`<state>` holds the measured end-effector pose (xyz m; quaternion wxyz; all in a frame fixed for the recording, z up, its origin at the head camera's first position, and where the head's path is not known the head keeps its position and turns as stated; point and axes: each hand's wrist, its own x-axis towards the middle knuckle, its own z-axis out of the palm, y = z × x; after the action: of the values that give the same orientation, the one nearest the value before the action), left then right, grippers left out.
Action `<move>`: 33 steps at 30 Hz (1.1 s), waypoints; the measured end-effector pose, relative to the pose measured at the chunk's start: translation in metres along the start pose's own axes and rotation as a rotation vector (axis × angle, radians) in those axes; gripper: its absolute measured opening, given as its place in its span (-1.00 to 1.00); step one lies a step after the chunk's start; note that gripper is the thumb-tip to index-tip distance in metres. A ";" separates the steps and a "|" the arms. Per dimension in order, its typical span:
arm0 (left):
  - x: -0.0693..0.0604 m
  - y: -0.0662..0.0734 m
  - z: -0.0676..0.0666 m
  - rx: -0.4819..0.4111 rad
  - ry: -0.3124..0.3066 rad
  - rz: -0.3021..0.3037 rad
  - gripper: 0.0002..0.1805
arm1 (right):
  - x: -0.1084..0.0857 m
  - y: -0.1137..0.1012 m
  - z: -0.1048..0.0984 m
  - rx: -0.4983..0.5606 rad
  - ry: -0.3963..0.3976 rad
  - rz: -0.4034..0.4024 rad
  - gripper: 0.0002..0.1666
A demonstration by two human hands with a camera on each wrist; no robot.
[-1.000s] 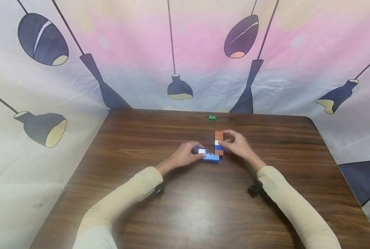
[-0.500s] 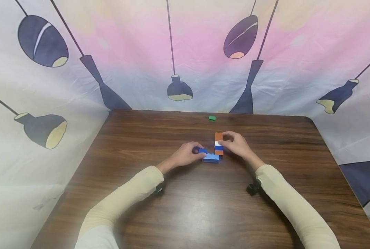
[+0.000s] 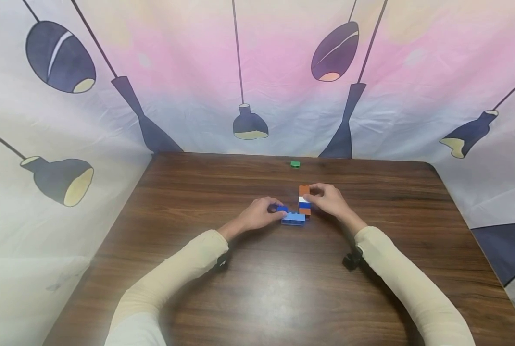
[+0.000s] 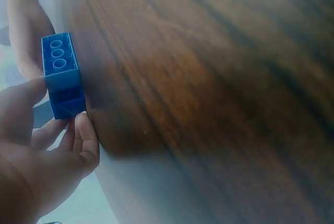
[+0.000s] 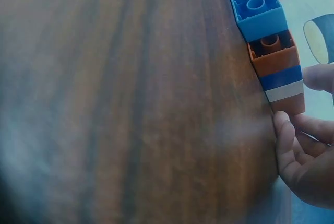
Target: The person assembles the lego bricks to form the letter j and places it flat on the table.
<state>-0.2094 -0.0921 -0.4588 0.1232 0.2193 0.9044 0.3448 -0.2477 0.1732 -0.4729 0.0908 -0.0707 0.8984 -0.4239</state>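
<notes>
My left hand [image 3: 260,214] pinches a dark blue toy brick [image 4: 68,101] between thumb and fingers. It is joined to a longer light blue brick [image 3: 294,218], whose hollow underside shows in the left wrist view. My right hand [image 3: 330,199] holds a stack of toy bricks [image 3: 304,205], orange, white, blue and orange, by its far part. The stack lies on its side, with its hollow orange end [image 5: 274,49] toward me. That end meets the right part of the light blue brick; whether the two touch or are joined I cannot tell.
A small green brick [image 3: 295,164] lies near the far edge of the brown wooden table [image 3: 257,288]. A cloth backdrop [image 3: 196,72] printed with lamps hangs behind and beside the table.
The far end of the brick stack has come slightly nearer. Bright glare on the blue and white bricks has faded. Both hands keep their holds, nearly still.
</notes>
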 end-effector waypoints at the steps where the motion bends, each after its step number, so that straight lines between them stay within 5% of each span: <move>1: 0.000 0.000 0.000 0.001 0.000 0.001 -0.53 | 0.001 -0.001 -0.001 -0.010 -0.005 -0.005 -0.27; 13: -0.001 -0.002 0.003 -0.004 -0.002 0.041 -0.30 | 0.040 -0.018 -0.028 -0.129 0.004 -0.108 -0.46; 21: -0.001 -0.001 0.005 0.024 -0.003 0.062 -0.38 | 0.078 -0.021 -0.032 -0.171 0.074 -0.222 -0.48; 33: -0.001 -0.001 0.006 0.027 -0.005 0.047 -0.42 | 0.098 -0.027 -0.021 -0.198 0.094 -0.217 -0.49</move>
<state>-0.2062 -0.0896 -0.4635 0.1146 0.2429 0.9033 0.3345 -0.3466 0.1515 -0.4490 -0.0053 -0.1559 0.9262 -0.3434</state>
